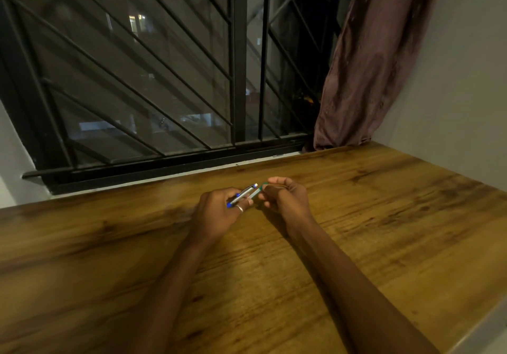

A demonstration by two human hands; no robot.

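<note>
Both hands meet over the far middle of the wooden table [356,216]. My left hand [216,213], with a ring on one finger, grips a silver pen with blue ends [242,195], and a second pen with a green end [255,194] lies alongside it. My right hand [285,197] has its fingers curled and pinches the green end of that second pen. The pens point up and to the right, just above the tabletop.
A dark barred window [137,79] runs along the table's far edge, with its sill [164,180] close behind the hands. A reddish-brown curtain [370,65] hangs at the back right, touching the table. A pale wall [466,79] bounds the right side.
</note>
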